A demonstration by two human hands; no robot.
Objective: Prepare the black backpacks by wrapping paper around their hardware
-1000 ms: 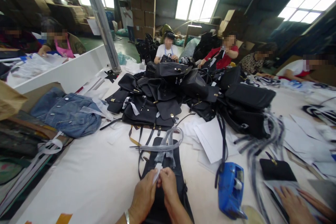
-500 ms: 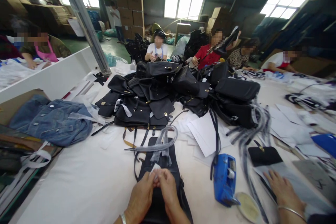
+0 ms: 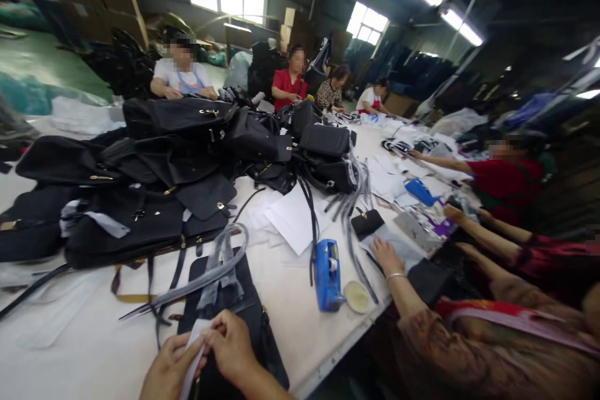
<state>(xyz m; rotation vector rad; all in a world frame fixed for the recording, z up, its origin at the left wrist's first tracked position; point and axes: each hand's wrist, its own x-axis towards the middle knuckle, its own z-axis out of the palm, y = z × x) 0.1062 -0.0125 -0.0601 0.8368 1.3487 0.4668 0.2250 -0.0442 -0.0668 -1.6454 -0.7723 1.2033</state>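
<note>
Pinched between both my hands is a white strip, paper or thin tissue (image 3: 199,329). My left hand (image 3: 169,367) has its fingers closed round the strip's side. My right hand (image 3: 233,345) grips its edge with thumb and fingertips. Under them lies a black bag (image 3: 257,307), flat on the table, partly covered by my hands. On the bag's upper part rest straps wrapped in clear plastic (image 3: 224,274), with a loop curving off to the side.
A pile of black bags (image 3: 154,194) fills the table's left and back. White sheets (image 3: 296,219), a blue tape dispenser (image 3: 329,278) and a round yellowish disc (image 3: 356,297) lie to the right. Beside them is a co-worker's hand (image 3: 387,256). Other people work around the table.
My view has turned to the right, showing more co-workers on that side. The white strip, mostly hidden by my fingers before, now shows at greater length between my hands.
</note>
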